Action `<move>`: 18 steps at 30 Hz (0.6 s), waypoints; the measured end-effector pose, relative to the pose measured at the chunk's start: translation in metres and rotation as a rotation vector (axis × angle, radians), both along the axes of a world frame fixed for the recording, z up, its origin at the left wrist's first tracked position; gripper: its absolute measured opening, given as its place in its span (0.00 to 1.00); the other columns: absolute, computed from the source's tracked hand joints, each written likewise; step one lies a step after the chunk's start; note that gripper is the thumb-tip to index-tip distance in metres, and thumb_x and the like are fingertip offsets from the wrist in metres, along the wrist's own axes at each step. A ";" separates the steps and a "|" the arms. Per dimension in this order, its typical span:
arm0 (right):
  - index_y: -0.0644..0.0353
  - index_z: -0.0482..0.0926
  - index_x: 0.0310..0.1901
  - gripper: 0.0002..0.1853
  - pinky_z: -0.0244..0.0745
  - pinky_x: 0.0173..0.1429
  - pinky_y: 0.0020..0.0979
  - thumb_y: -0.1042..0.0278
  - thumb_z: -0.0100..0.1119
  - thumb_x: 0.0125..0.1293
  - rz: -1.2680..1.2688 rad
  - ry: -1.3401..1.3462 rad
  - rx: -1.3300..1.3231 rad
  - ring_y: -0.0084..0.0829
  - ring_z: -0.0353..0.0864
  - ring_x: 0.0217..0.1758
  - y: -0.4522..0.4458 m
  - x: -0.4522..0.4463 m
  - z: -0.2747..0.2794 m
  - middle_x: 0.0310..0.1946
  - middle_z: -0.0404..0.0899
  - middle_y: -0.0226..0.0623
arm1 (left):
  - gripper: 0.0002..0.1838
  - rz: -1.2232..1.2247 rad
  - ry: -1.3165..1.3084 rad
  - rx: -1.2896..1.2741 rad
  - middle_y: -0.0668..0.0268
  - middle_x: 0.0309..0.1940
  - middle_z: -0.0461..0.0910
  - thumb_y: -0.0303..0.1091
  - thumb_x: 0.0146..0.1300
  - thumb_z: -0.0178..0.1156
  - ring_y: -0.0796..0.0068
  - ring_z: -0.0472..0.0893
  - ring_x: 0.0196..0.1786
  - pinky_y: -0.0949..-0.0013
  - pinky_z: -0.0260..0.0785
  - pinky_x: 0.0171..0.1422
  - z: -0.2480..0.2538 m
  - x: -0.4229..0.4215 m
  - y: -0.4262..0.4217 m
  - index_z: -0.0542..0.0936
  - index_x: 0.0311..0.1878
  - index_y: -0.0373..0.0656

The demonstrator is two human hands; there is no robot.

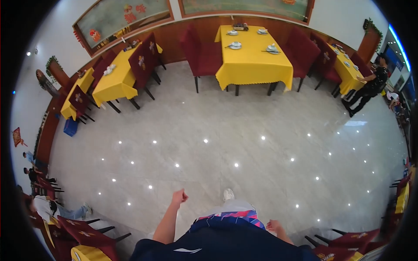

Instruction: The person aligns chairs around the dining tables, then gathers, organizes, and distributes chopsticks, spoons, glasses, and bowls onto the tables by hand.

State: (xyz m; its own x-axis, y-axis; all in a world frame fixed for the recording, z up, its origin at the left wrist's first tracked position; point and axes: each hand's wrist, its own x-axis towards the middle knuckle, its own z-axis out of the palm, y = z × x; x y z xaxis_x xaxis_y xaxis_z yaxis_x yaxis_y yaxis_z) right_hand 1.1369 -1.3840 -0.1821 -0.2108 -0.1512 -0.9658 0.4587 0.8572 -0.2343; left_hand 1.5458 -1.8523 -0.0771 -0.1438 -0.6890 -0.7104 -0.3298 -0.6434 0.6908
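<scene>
Left hand [179, 197] folds loosely above the floor [209, 117]; right hand [274, 225], tightness unclear, hangs beside the patterned hem [237, 214]; far off, a yellow-clothed worktop [254, 67] bears dishes [235, 45]; red characters [130, 18] on the far-left panel [106, 21] look too blurred to read

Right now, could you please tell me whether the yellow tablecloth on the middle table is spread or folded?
Spread: the yellow tablecloth lies flat beneath the dishes and drapes over the near edge.

- Floor [217, 117]: glossy, smooth, stone-like tile
- Tablecloth [254, 67]: matt cloth
- Chair covers [210, 61]: matt cloth
- Wall panelling [173, 43]: smooth wood
- Crate [70, 127]: plastic-looking
- Dishes [235, 45]: smooth, ceramic-looking
</scene>
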 end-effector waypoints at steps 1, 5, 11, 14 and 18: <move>0.61 0.79 0.38 0.18 0.77 0.37 0.38 0.56 0.43 0.68 -0.003 0.009 -0.039 0.34 0.85 0.32 -0.034 -0.025 -0.011 0.30 0.84 0.40 | 0.25 0.013 -0.050 -0.008 0.59 0.18 0.79 0.48 0.68 0.52 0.73 0.77 0.20 0.71 0.70 0.26 0.001 0.004 -0.006 0.75 0.19 0.40; 0.63 0.80 0.37 0.15 0.76 0.28 0.33 0.61 0.46 0.66 0.146 0.140 -0.179 0.33 0.84 0.27 -0.195 -0.114 -0.035 0.28 0.83 0.43 | 0.26 0.165 -0.130 0.066 0.56 0.17 0.78 0.48 0.67 0.55 0.69 0.79 0.19 0.69 0.71 0.24 -0.014 0.037 -0.009 0.71 0.16 0.41; 0.64 0.80 0.36 0.14 0.75 0.28 0.31 0.62 0.49 0.66 0.400 0.292 -0.327 0.31 0.83 0.26 -0.497 -0.178 -0.009 0.26 0.83 0.42 | 0.23 0.048 -0.301 0.106 0.60 0.18 0.78 0.45 0.69 0.49 0.68 0.81 0.23 0.65 0.73 0.28 -0.056 0.079 0.017 0.77 0.22 0.40; 0.64 0.80 0.35 0.13 0.76 0.28 0.31 0.63 0.49 0.65 0.344 0.305 -0.445 0.30 0.83 0.27 -0.622 -0.160 0.009 0.27 0.83 0.42 | 0.22 -0.652 -0.676 -0.375 0.58 0.34 0.85 0.48 0.69 0.47 0.62 0.85 0.37 0.59 0.76 0.42 -0.052 0.087 0.019 0.82 0.37 0.39; 0.63 0.81 0.40 0.15 0.78 0.33 0.30 0.60 0.51 0.66 0.710 0.283 -0.508 0.31 0.84 0.28 -0.747 -0.114 -0.005 0.28 0.84 0.41 | 0.22 -0.740 -0.450 -0.155 0.57 0.40 0.85 0.49 0.68 0.49 0.61 0.84 0.42 0.58 0.75 0.48 -0.098 0.134 -0.038 0.83 0.43 0.40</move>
State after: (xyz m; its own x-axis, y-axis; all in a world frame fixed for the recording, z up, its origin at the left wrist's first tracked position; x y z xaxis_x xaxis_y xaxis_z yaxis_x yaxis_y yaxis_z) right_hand 1.0225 -2.1306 -0.1874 -0.1249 -0.7281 -0.6740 -0.2684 0.6788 -0.6835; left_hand 1.6797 -1.8900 -0.1750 -0.3206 -0.6232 -0.7133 -0.8870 -0.0666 0.4569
